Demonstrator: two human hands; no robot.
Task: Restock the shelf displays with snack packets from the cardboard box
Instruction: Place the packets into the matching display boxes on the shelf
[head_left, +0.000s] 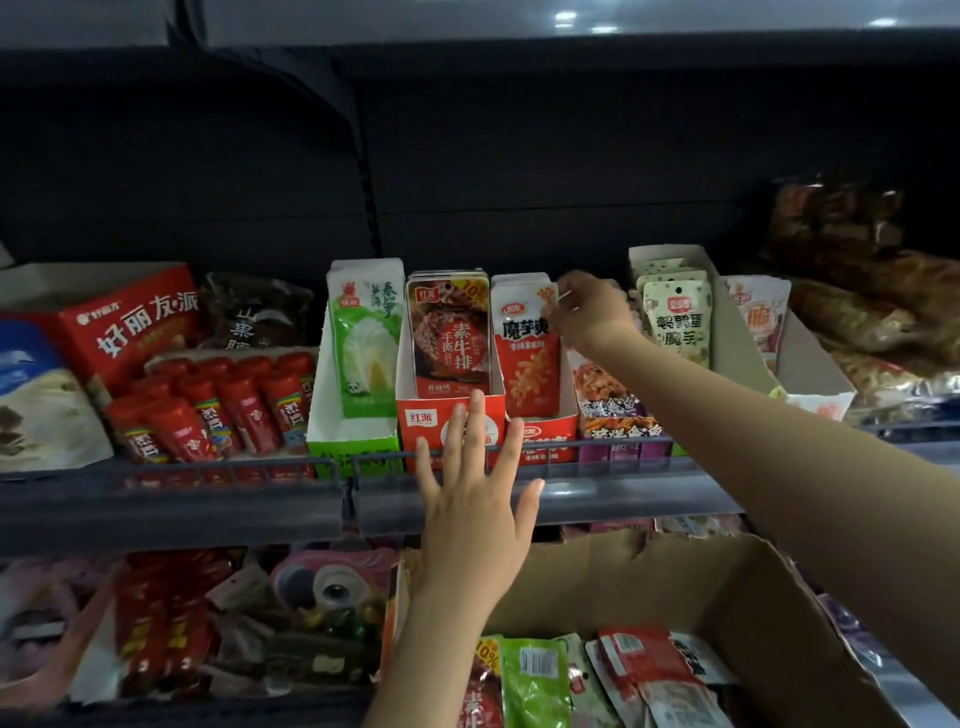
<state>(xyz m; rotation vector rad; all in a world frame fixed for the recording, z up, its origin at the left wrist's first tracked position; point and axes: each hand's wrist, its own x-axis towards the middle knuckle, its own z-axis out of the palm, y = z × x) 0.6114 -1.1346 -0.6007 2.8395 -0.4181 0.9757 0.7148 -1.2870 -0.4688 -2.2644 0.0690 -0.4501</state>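
Left hand (475, 486) raised with fingers straight and spread, fingertips against the front of the red display box (449, 423) at the shelf rail (208, 467), holding nothing. Right hand (584, 310) reaching further in, fingers curled, pinching the top corner of the red-and-white packet (524, 345) standing upright in the next display box to the right. Brown packets (449, 332) upright in the red display box, green-and-white packets (366, 338) upright in the green display box (353, 439) to the left. Purple display box (621, 434) partly hidden behind the right forearm, just right of the pinched packet. Pale speckled packets (675, 322) standing in a tall white carton (727, 332) further right. Red tubes (218, 410) and a big red box (130, 325) at the left of the same shelf. Cardboard box (701, 587) low at right, below the shelf, open, with loose packets lying inside: a green one (535, 680), red-and-white ones (654, 675), a brown one at its left edge. Lower shelf at left crowded with mixed snacks, blurred.
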